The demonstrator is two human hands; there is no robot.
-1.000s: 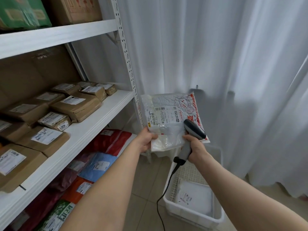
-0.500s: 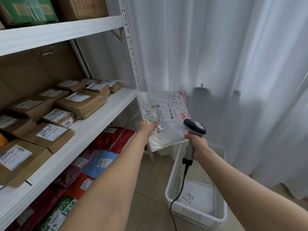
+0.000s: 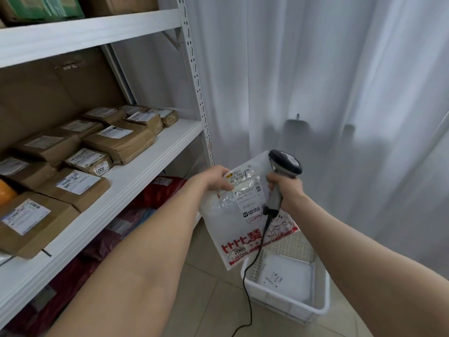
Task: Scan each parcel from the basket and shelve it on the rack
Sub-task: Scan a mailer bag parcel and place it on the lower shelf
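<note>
We mark the plastic mailer hanging long-axis-down from the pinch grip of the left hand, rack shelf leftward; right hand clasps the barcode scanner.

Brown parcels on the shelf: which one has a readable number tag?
The small brown parcel near the front edge of the shelf, beside the large flat parcel. Its corner tag reads 4001; the others show only white shipping labels.
</note>
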